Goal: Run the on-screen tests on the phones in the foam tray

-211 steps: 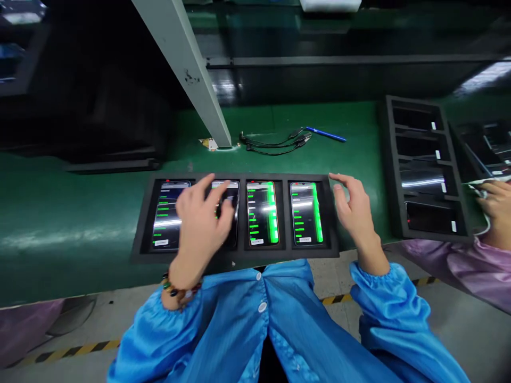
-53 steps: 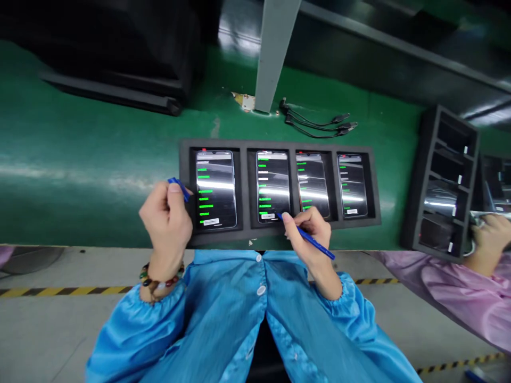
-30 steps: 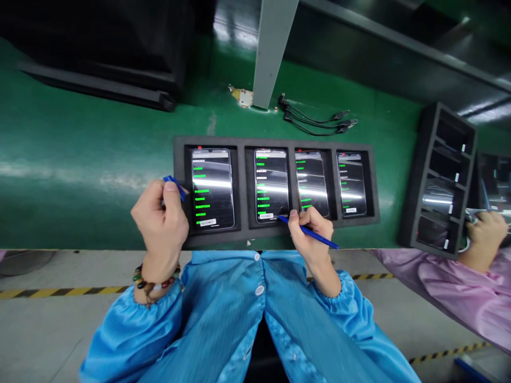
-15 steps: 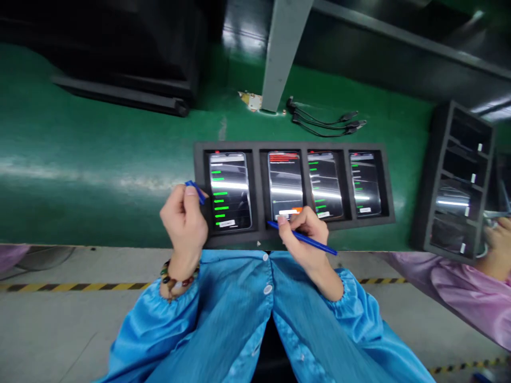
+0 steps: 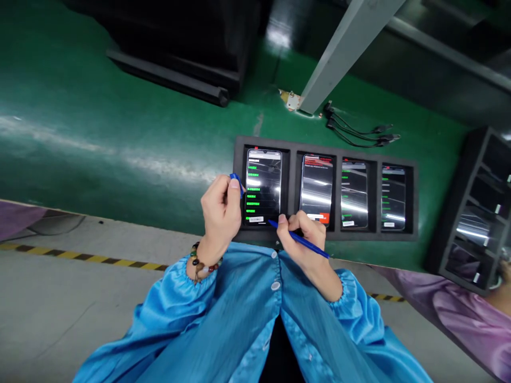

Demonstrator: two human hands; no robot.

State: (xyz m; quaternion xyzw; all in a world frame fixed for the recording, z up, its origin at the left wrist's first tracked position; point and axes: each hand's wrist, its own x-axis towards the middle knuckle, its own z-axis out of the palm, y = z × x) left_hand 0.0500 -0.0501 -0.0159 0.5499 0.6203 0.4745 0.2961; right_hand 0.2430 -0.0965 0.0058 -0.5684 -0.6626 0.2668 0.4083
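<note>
Pen tip over the leftmost phone, tight along the front edge

I see the blue pen [image 5: 300, 241] slanting with its tip over the lower edge of the leftmost phone [image 5: 263, 186]; I can't tell whether it touches the glass. My right hand [image 5: 309, 230] pinches the pen, fingers curled, partly covering the near rim. The phone lies in the left compartment of a dark four-bay tray [image 5: 293, 178], with slack to its right. My left hand [image 5: 219, 207] is fisted around a small blue piece [image 5: 237, 181], close against the tray's left rim.

Only a thin strip of green bench [image 5: 159, 143] separates the tray from the bench's front edge. Leftward the surface runs wide. Behind, black cables [image 5: 359, 130] and a grey post [image 5: 347, 58] limit reach; rightward, a gap precedes a second tray [image 5: 455, 205].
</note>
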